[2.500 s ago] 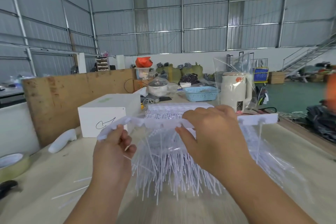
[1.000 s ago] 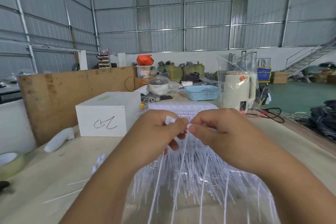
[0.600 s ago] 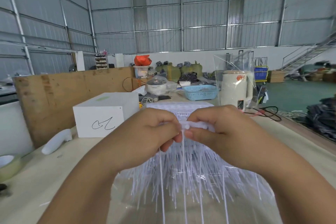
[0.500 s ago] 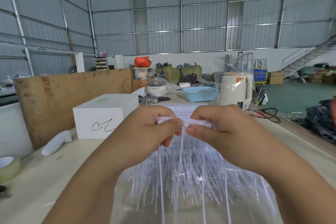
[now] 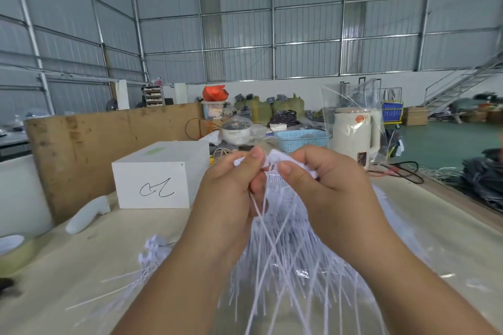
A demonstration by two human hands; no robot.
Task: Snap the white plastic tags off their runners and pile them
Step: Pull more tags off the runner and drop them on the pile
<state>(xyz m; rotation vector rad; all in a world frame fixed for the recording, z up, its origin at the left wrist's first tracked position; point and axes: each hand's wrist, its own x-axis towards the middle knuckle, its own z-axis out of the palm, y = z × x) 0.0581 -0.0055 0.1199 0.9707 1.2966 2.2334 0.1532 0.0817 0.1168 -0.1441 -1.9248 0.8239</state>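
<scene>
Both my hands are raised over the table, close together. My left hand [image 5: 231, 187] and my right hand [image 5: 324, 185] each pinch the white plastic runner [image 5: 275, 158] between thumb and fingers. The thin white tags [image 5: 275, 253] hang down from it in a loose bunch. Beneath them, a large pile of white tags [image 5: 340, 275] lies on clear plastic film on the table. A smaller heap of white tags [image 5: 155, 250] sits on the table left of my left forearm. My hands hide most of the runner.
A white box [image 5: 158, 174] with a black scribble stands at the back left, a white handle-shaped object [image 5: 87, 215] beside it. A brown board [image 5: 109, 139] stands behind them. A blue basket [image 5: 302, 139], a cream kettle [image 5: 353, 136] and black cables [image 5: 402, 168] are at the far end.
The runner was held wide and straight at first. My hands have since come together at its middle, and the runner now looks bent up between my fingers. A small heap of tags shows at the left.
</scene>
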